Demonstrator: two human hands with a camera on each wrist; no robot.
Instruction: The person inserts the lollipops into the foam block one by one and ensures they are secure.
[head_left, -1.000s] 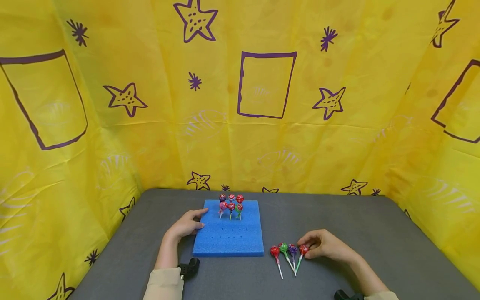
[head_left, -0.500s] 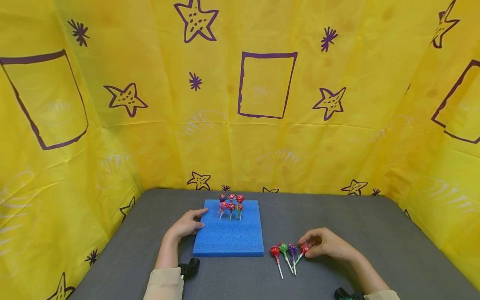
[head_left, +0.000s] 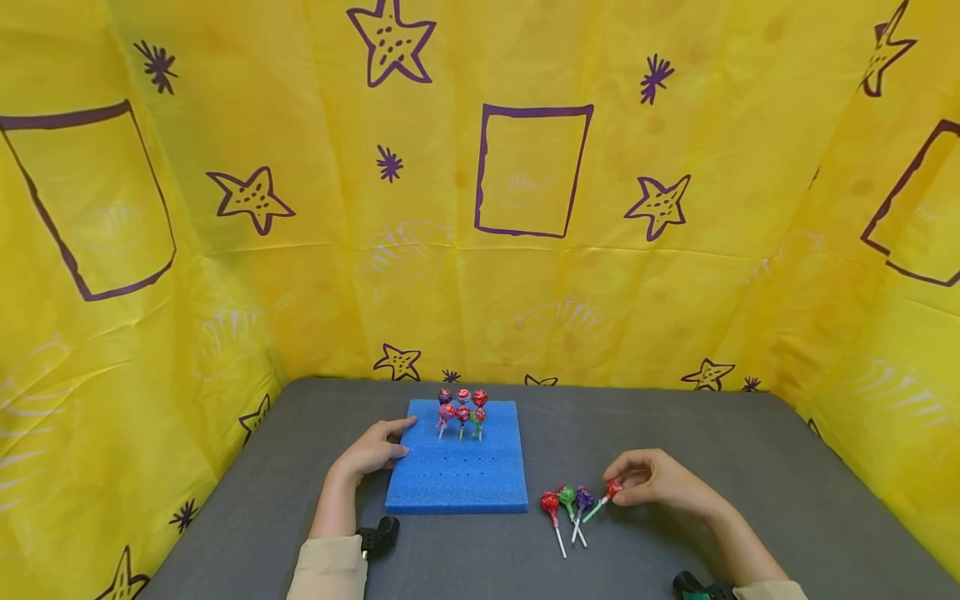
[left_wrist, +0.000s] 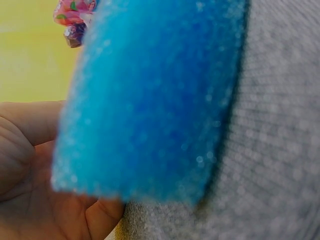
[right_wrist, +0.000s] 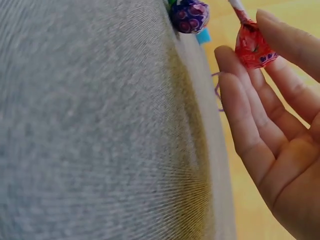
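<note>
Head view high, facing down the table [head_left: 675, 433]; wrist views close, sharing foam block [head_left: 457, 467] and lollipops [head_left: 570, 500]

The place looked like a small recording booth and not a home, because a yellow plastic curtain [head_left: 525, 250] with purple stars and squares closed three sides around one grey cloth-covered table [head_left: 675, 425].

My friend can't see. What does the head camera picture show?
A person's right hand pinches a red lollipop beside three more lying on a grey table. Their left hand rests on a blue foam block holding six upright lollipops.
</note>
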